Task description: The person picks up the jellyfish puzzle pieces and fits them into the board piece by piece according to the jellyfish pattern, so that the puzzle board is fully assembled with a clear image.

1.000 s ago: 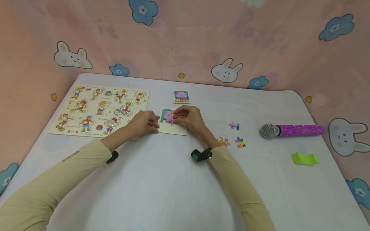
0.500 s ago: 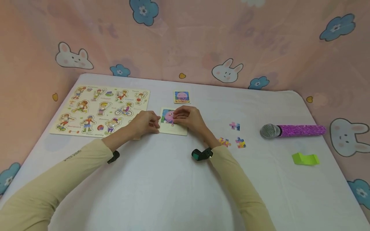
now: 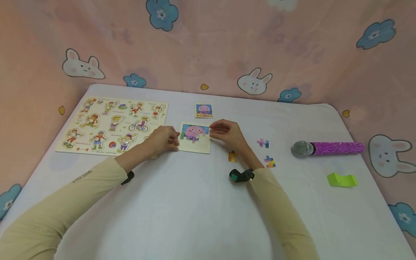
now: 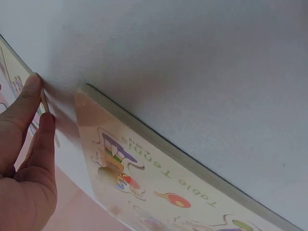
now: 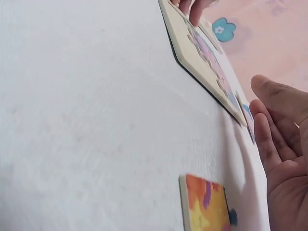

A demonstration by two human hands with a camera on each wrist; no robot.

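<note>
The left hand (image 3: 164, 138) is clamped on the left edge of the tray (image 3: 195, 148), thumb and finger together at the rim in the left wrist view. The right hand (image 3: 229, 130) is beside the tray's right edge, fingers extended, thumb slightly apart, and grips nothing; whether its fingertips touch the tray cannot be told.

The tray lies flat on the white table (image 3: 195, 209), between the 2 hands. Joined puzzle pieces in its upper part show a pink octopus (image 3: 194, 132); pale base shows along the lower part. Directly beyond the tray, and apart from it, lies a small card (image 3: 204, 111) bearing a pink octopus.

3 loose bits are visible right of the tray: an orange piece (image 3: 232, 156) just beside the right forearm, a pink and blue piece (image 3: 262, 143), and a yellow and blue piece (image 3: 269, 161) nearer the person. The orange piece is also seen in the right wrist view, lying flat.

A board (image 3: 104, 124) of sports figures lies to the left, partly behind the left hand and forearm. Well to the right lie a microphone (image 3: 328, 148) with a glittery purple handle and, nearer the person, a green block (image 3: 342, 180).
</note>
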